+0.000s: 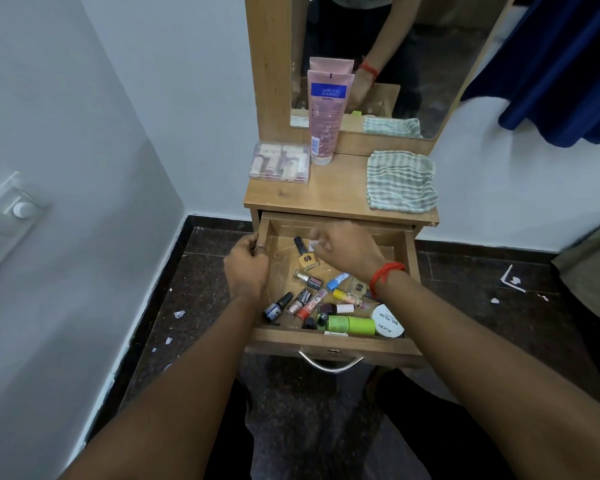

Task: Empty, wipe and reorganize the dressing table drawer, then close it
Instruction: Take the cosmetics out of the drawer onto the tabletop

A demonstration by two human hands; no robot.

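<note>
Drawer (329, 342): pulled out under the tabletop (302, 195); small bottles (305, 259), a green tube (352, 324) and a white jar (388, 321) lie loose inside, mostly toward the front
Left hand (246, 268): fingers curled over the drawer's left wall
Right hand (343, 249): reaching to the back; fingers bent by a small pale thing; blurred, so cannot tell if it grips
Risk: wrist hangs just above the bottles; a careless lift could set them rolling
Room: bare wood between clear box (279, 162) and striped cloth (399, 181); upright pink tube (326, 116) could topple
</note>
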